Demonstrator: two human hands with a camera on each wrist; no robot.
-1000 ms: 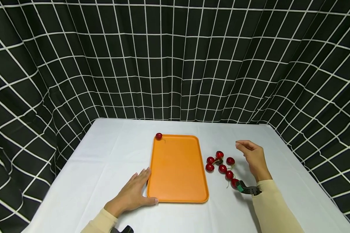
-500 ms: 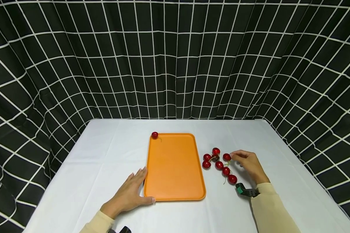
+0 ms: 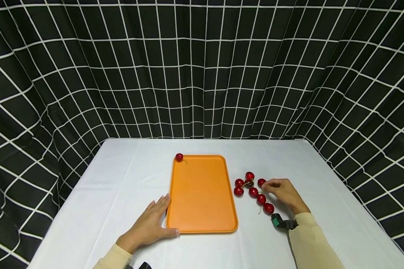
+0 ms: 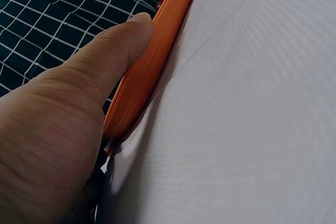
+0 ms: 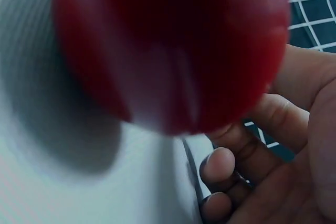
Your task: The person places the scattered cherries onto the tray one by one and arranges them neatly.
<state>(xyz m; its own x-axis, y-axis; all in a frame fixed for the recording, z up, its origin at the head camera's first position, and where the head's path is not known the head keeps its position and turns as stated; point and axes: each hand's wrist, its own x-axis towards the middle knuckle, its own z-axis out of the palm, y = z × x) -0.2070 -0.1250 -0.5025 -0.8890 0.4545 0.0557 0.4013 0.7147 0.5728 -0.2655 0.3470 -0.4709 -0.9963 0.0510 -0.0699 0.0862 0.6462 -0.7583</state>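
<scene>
My left hand (image 3: pixel 148 226) rests at the near left corner of an orange tray (image 3: pixel 202 194), its fingers straight along the left side. The thumb (image 4: pixel 118 43) lies against the tray's near rim in the left wrist view. On the right, my right hand (image 3: pixel 286 192) pinches at the stem side of a cherry (image 3: pixel 261 182), thumb and index tips overlapping it. Another, much closer cherry (image 5: pixel 173 51) hides those fingertips in the right wrist view. One cherry (image 3: pixel 179 157) with its stem sits at the tray's far left corner.
Several cherries (image 3: pixel 253 192) with stems lie in a loose group between the tray and my right hand, the nearest cherry (image 3: pixel 268 208) close to the wrist strap (image 3: pixel 284 222). A white cloth (image 3: pixel 121 179) covers the table. Black gridded curtains (image 3: pixel 202 74) surround its back and sides.
My right hand has come down and left from above the table to the cherry at the group's right side, fingertips now over its edge. The left hand stays at the tray; the view has shifted slightly.
</scene>
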